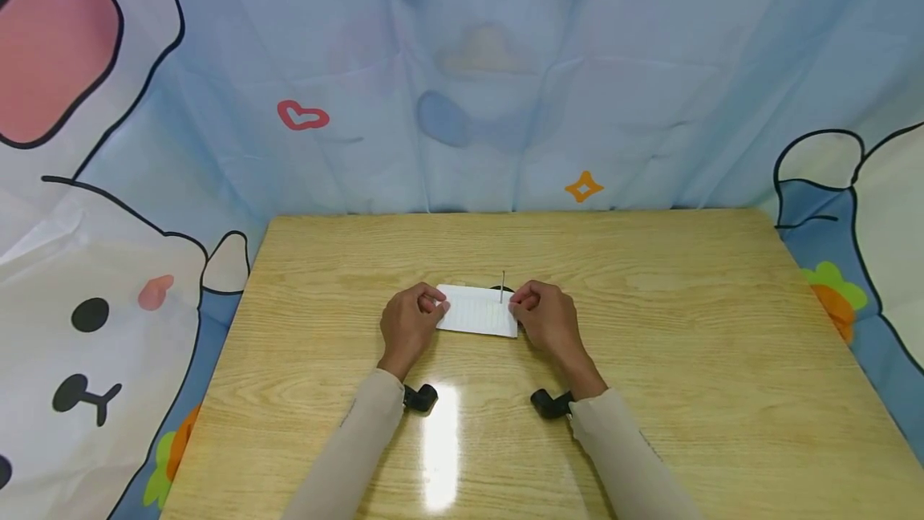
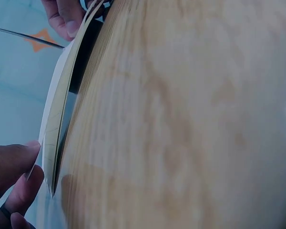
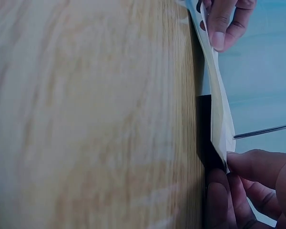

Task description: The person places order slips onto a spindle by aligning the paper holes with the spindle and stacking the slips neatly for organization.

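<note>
A small lined white paper, several layers thick at its edge in the wrist views, is held level just above the table. My left hand pinches its left end between thumb and finger. At the opposite end, my right hand grips the paper the same way, thumb on top and fingers below. A thin metal spike stands upright out of the paper near the right hand. Under the paper lies a flat black base, mostly hidden in the head view.
The wood-grain table extends on both sides of the hands. A printed cartoon curtain hangs along its back edge. Each wrist carries a black camera mount below a beige sleeve.
</note>
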`<state>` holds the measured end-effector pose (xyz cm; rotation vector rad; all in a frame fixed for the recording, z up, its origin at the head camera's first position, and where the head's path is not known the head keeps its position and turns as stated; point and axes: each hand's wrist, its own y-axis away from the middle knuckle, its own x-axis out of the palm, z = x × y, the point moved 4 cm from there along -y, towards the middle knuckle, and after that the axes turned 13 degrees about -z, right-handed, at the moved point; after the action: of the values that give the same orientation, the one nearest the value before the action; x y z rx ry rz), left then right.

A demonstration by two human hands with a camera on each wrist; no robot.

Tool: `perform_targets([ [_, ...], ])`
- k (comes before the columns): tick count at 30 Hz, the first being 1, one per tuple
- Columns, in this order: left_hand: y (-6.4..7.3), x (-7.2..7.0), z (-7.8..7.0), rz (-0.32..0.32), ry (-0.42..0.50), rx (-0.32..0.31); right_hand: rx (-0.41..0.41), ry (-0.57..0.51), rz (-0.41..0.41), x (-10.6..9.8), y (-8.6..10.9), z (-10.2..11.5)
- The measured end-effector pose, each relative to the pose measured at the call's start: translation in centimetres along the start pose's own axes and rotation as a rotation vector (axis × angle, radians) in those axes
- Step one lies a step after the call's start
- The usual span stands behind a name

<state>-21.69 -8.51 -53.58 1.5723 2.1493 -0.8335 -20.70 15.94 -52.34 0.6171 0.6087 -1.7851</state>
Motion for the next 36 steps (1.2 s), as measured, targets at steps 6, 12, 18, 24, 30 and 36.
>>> perform_targets([
  [6, -0.7, 0.0, -0.1, -0.002, -0.014, 0.018, 0.002, 0.010, -0.006, 0.1, 0.0, 0.0],
  [12, -1.1, -0.1, -0.3, 0.023, -0.020, 0.050, 0.008, 0.008, 0.001, 0.2, 0.0, -0.1],
  [18, -1.4, -0.1, -0.3, 0.072, -0.028, 0.086, 0.016, 0.005, 0.006, 0.0, 0.1, -0.3],
  [24, -1.8, 0.0, -0.5, 0.150, -0.068, 0.149, 0.011, 0.005, 0.013, -0.1, 0.1, -0.3],
  [30, -2.4, 0.0, -0.6, 0.213, -0.122, 0.195, -0.003, -0.006, 0.019, 0.0, 0.2, -0.4],
  [36, -2.5, 0.1, -0.2, 0.203, -0.124, 0.162, -0.021, -0.028, 0.021, 0.0, 0.1, -0.3],
])
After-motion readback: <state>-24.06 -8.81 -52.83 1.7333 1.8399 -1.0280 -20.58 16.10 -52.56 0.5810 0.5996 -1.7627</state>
